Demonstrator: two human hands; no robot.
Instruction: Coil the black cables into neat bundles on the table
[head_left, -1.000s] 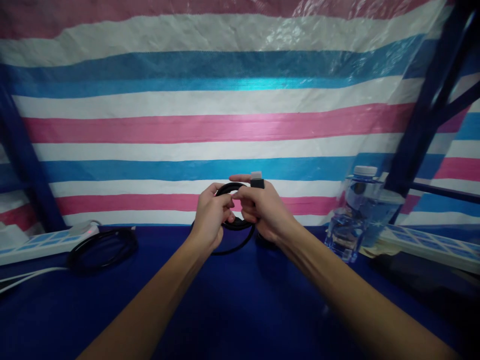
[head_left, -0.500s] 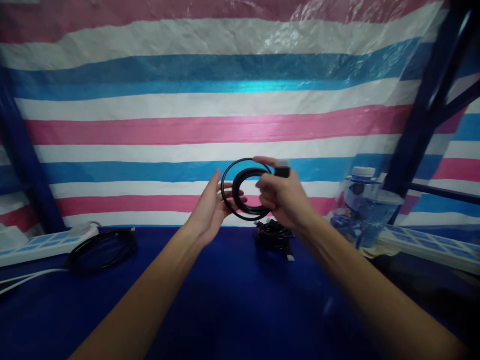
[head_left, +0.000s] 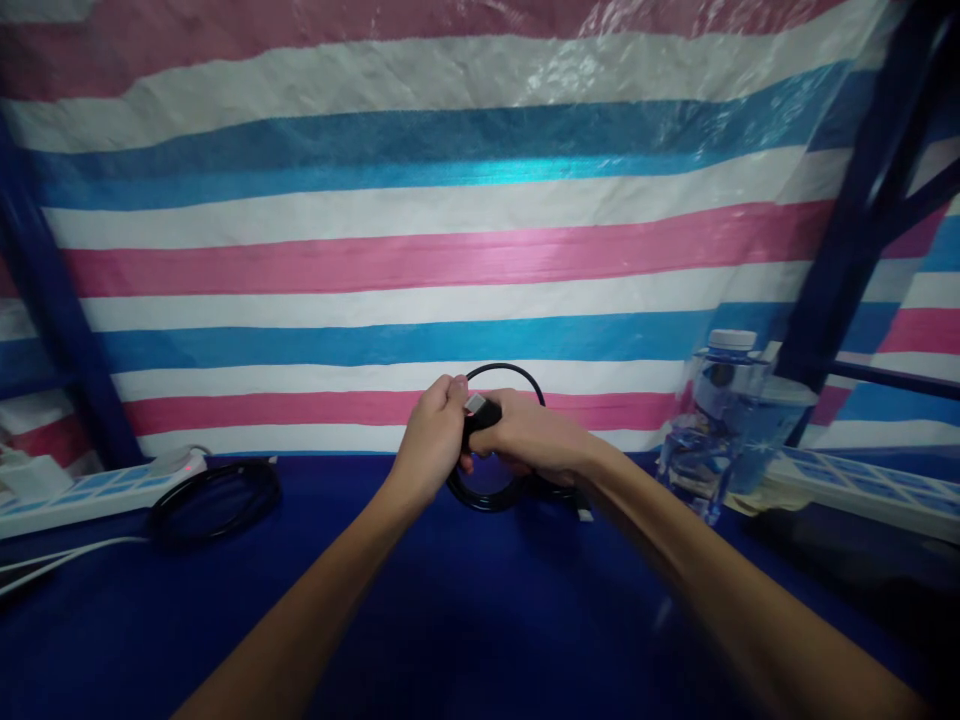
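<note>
A coiled black cable (head_left: 487,500) hangs between my two hands, just above the blue table. My left hand (head_left: 435,433) is closed around the left side of the coil. From the other side, my right hand (head_left: 532,430) grips it too, fingers bent inward and partly hidden. A connector with a metal end (head_left: 475,403) pokes up between the hands. One loop of the cable arcs above my right hand. Behind my right wrist lies a bundle of black cables, mostly covered, with one metal plug (head_left: 584,514) showing.
Another black coiled cable (head_left: 217,500) lies left, beside a white power strip (head_left: 97,495) and white cords (head_left: 71,553). To the right stand a clear water bottle (head_left: 724,400), a plastic cup (head_left: 776,430) and a second power strip (head_left: 870,490). Striped sheeting (head_left: 375,265) hangs behind.
Both hands have come together and moved lower with the coil. My left hand, loosely open before, is now closed on it. The connector has shifted left, between the hands.
</note>
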